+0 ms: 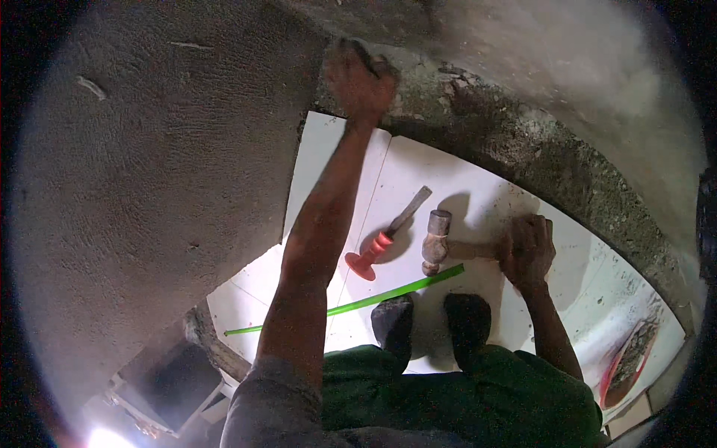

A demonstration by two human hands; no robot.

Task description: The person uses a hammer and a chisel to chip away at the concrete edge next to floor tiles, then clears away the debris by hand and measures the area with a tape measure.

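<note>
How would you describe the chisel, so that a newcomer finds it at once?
Start from the white tiled floor and find the ball-peen hammer that the right hand holds. Just left of its head, above the green strip in the picture, lies the chisel. Its red handle with a round, flared end sets it apart from both neighbours.

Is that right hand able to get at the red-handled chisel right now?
Probably not right away: the right hand grips the hammer by its handle, and the hammer's head lies between that hand and the chisel.
</note>
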